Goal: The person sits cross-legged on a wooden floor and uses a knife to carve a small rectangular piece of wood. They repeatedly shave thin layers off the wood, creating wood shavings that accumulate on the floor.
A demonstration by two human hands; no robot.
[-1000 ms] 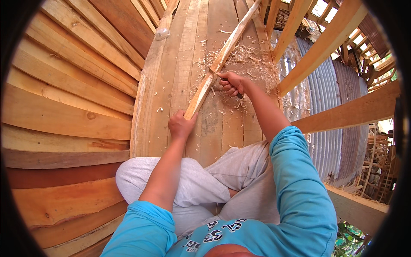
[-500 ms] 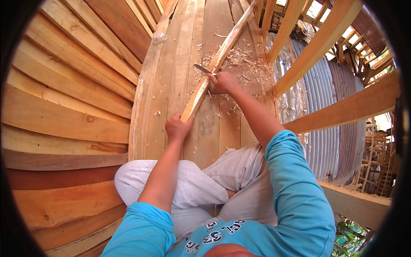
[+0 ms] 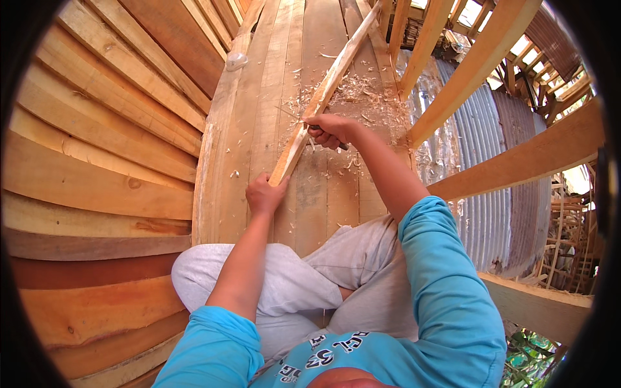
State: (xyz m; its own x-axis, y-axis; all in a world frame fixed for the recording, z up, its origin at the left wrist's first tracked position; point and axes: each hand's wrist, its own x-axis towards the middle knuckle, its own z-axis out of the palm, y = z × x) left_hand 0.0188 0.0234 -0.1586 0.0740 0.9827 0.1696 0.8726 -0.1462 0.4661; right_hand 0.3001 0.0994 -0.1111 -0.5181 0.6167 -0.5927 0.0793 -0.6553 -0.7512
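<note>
A long, pale wooden pole (image 3: 328, 84) with whittled faces slants from near my lap up to the far right of the plank floor. Its near end is gripped by my left hand (image 3: 265, 194), the fingers wrapped round it. Farther along the pole, my right hand (image 3: 330, 130) is closed round the dark handle of a knife (image 3: 343, 146). The thin blade crosses the pole and points to the upper left, looking narrow and edge-on from here. Curled wood shavings (image 3: 362, 90) lie scattered beside the pole, thickest to its right.
Planks make up the floor (image 3: 259, 123) I sit on, legs crossed. A wall of overlapping boards (image 3: 103, 149) rises at the left. To the right are slanted wooden posts (image 3: 469, 74) and corrugated metal sheets (image 3: 482, 155). A small clear container (image 3: 237, 61) stands at the far left.
My right hand has turned over and moved slightly nearer along the pole, so the handle's end now shows and the blade looks thinner. My left hand keeps its hold.
</note>
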